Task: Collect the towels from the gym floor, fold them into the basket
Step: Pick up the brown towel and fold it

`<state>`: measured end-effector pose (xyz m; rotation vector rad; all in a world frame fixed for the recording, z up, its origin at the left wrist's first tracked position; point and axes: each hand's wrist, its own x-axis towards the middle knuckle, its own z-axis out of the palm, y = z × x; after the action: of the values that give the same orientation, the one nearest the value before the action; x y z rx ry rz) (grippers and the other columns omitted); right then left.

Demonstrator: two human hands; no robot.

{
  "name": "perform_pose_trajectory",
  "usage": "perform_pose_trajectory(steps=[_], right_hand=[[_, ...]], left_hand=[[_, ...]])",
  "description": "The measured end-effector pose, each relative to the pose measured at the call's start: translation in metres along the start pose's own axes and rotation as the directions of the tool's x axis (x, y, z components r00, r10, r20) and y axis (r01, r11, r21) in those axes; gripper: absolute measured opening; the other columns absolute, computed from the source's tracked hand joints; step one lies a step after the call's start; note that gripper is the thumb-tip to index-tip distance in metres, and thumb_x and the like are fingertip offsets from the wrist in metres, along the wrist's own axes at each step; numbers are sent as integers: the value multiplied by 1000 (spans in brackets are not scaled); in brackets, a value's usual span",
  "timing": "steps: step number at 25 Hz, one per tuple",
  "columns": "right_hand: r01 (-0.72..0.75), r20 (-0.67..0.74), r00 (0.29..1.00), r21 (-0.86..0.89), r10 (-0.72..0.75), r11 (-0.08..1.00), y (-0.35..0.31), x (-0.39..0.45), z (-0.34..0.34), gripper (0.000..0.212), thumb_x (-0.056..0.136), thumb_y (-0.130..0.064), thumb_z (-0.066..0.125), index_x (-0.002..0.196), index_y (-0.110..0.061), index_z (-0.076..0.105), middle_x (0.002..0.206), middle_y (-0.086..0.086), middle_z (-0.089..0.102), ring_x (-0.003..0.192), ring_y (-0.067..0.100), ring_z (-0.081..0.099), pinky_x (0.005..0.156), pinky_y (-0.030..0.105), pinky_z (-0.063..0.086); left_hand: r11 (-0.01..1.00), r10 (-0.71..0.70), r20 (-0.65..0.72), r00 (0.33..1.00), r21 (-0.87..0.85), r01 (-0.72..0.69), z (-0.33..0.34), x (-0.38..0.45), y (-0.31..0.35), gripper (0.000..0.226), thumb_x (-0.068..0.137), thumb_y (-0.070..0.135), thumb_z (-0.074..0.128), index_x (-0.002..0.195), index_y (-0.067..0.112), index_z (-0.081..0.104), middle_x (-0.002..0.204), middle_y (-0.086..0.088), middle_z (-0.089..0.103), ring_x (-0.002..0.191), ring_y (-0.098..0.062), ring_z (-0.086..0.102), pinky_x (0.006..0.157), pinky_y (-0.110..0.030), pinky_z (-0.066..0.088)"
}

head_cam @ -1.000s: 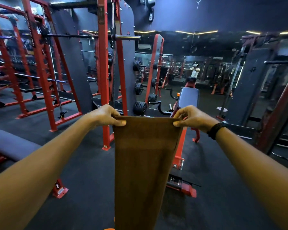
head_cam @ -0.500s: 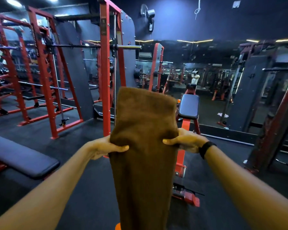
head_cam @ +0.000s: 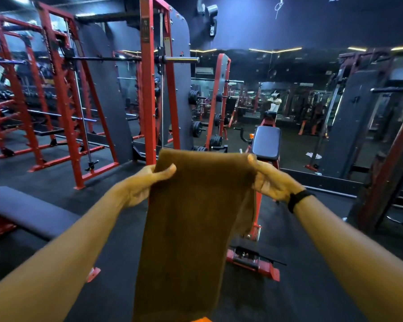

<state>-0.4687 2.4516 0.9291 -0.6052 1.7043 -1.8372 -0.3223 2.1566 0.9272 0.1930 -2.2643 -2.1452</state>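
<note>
A long brown towel hangs straight down in front of me, doubled over along its top edge. My left hand pinches its upper left side, thumb laid across the front. At the upper right side my right hand, with a black band on the wrist, grips the cloth with fingers behind it. An orange sliver of the basket shows at the bottom edge below the towel; most of it is hidden.
A red and black adjustable bench stands right behind the towel, its red base on the black floor. A flat bench lies at the left. Red racks and a wall mirror fill the back.
The raised fold of towel that stood above my hands half a second ago has dropped over, so the top edge now sits level with both hands. My hands have spread slightly.
</note>
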Motion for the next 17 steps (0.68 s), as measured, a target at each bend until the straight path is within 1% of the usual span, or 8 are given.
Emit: perform_pose_trajectory(steps=[2, 3, 4, 6, 8, 11, 14, 17], right_hand=[[-132, 97, 983, -209, 154, 969, 0, -3, 10, 51, 79, -23, 71, 126, -14, 55, 126, 8, 63, 117, 28, 59, 92, 46, 53], [-164, 88, 976, -309, 200, 937, 2, -4, 15, 40, 82, -17, 67, 121, -13, 57, 120, 8, 65, 109, 25, 63, 85, 40, 57], [-128, 59, 986, -340, 157, 932, 0, -3, 22, 29, 87, -15, 63, 115, -14, 59, 114, 7, 67, 102, 22, 65, 80, 34, 58], [32, -25, 999, -128, -35, 991, -7, -2, 28, 22, 93, -25, 56, 112, -16, 60, 109, 6, 66, 100, 20, 63, 76, 31, 58], [49, 45, 998, -5, -49, 999, -12, -3, 28, 34, 89, -37, 56, 119, -20, 59, 114, 4, 65, 108, 24, 61, 79, 37, 56], [-73, 82, 992, -221, 93, 973, -7, -6, 41, 29, 89, -19, 61, 118, -21, 59, 112, 4, 66, 101, 20, 64, 71, 32, 58], [52, -25, 998, -67, -54, 996, -18, -4, 47, 30, 90, -17, 60, 119, -14, 58, 111, 7, 65, 100, 22, 64, 74, 32, 59], [81, -1, 997, -148, -82, 986, -28, -5, 45, 44, 81, -13, 67, 124, -10, 59, 113, 6, 69, 107, 24, 65, 86, 36, 57]], left_hand=[[941, -150, 51, 987, 314, 126, 0, -5, 5, 79, 56, 43, 87, 124, 24, 51, 122, 3, 59, 113, -20, 55, 96, -40, 45], [927, -143, 17, 990, 354, 128, -2, -5, 5, 71, 61, 40, 84, 123, 22, 54, 121, 1, 60, 112, -21, 56, 95, -40, 46], [951, -88, -41, 995, 295, 96, -4, -4, 6, 63, 66, 39, 81, 120, 18, 58, 120, -2, 63, 110, -23, 58, 96, -42, 46], [998, -9, -158, 987, 56, 18, -1, -7, 15, 50, 74, 42, 72, 114, 14, 59, 118, -7, 63, 105, -24, 59, 94, -41, 44], [996, -23, -162, 986, 81, 36, -4, -6, 22, 44, 78, 43, 68, 110, 17, 53, 110, -2, 60, 99, -20, 56, 90, -37, 41], [995, 28, -258, 966, 100, -2, -2, -9, 25, 36, 78, 37, 72, 104, 17, 57, 106, 0, 59, 102, -19, 54, 91, -36, 41], [987, 114, -256, 960, -84, -140, -1, -13, 31, 38, 74, 33, 72, 107, 16, 63, 108, -5, 67, 103, -22, 63, 97, -42, 47], [988, 147, -151, 977, 74, -137, -9, -13, 38, 39, 80, 12, 70, 117, 17, 59, 111, -2, 68, 103, -19, 65, 91, -38, 52]])
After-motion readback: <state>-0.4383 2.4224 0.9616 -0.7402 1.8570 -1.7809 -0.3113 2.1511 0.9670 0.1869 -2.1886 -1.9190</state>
